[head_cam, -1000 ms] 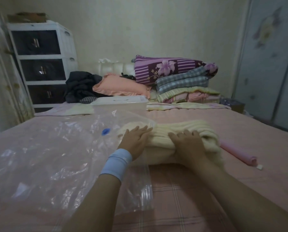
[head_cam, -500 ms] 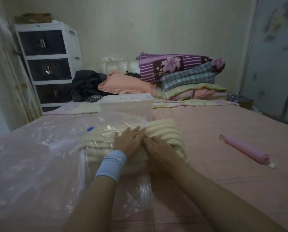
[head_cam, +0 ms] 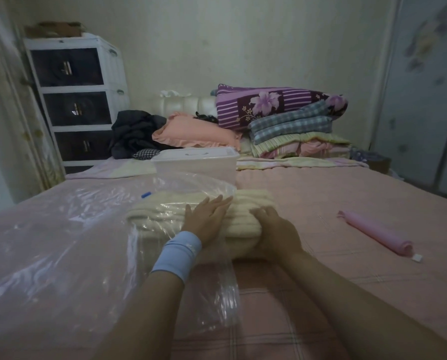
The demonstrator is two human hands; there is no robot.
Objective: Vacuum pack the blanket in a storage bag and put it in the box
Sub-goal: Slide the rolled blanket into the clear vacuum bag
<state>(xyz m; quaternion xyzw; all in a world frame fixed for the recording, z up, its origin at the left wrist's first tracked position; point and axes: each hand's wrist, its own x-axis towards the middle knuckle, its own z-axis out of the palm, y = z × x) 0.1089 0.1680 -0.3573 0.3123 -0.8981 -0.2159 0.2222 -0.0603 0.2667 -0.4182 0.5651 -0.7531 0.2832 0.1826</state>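
Plainly, left grip (head_cam: 208, 219) spread flat on blanket (head_cam: 253, 198), right grip (head_cam: 271, 227) curled round its end

No text, label, brand or number can be read. No print is made out on the clear storage bag (head_cam: 61, 242). A small white tag (head_cam: 416, 258) is seen just beside the end of the pink roll (head_cam: 375, 231) on the bed (too small for any writing to be told).
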